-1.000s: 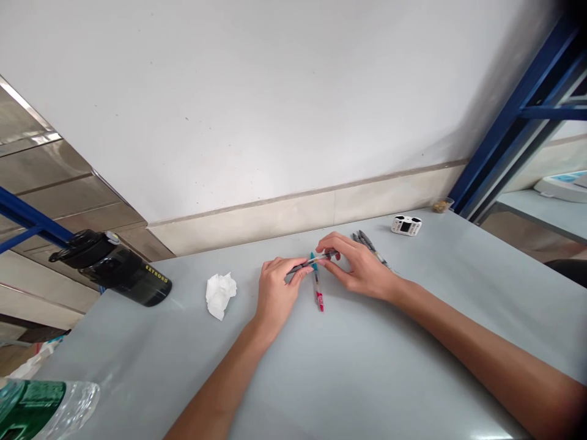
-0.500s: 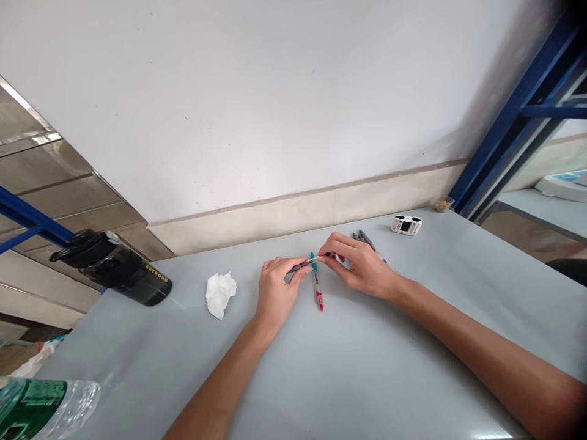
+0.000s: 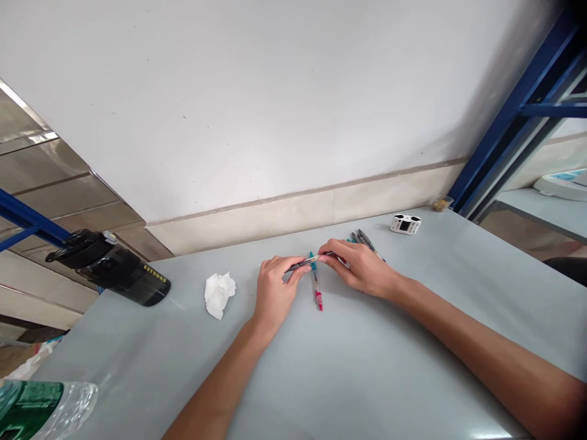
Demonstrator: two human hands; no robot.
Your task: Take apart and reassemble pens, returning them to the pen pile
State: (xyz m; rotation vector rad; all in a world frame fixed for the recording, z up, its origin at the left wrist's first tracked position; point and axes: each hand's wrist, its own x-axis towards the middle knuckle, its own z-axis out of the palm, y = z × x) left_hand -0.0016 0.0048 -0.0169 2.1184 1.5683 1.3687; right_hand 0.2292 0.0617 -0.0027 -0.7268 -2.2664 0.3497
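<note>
The left hand (image 3: 277, 282) and right hand (image 3: 358, 267) pinch one dark pen (image 3: 301, 264), each grip closed near an end. It crosses over a teal-and-red pen (image 3: 317, 287) on the table (image 3: 339, 373); whether they touch is hard to tell. Other pens (image 3: 365, 238) lie beyond the right hand.

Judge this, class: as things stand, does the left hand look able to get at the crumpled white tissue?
Probably yes: the tissue lies left of the left hand on the grey table, with nothing visible between them, though that hand holds a dark pen.
</note>
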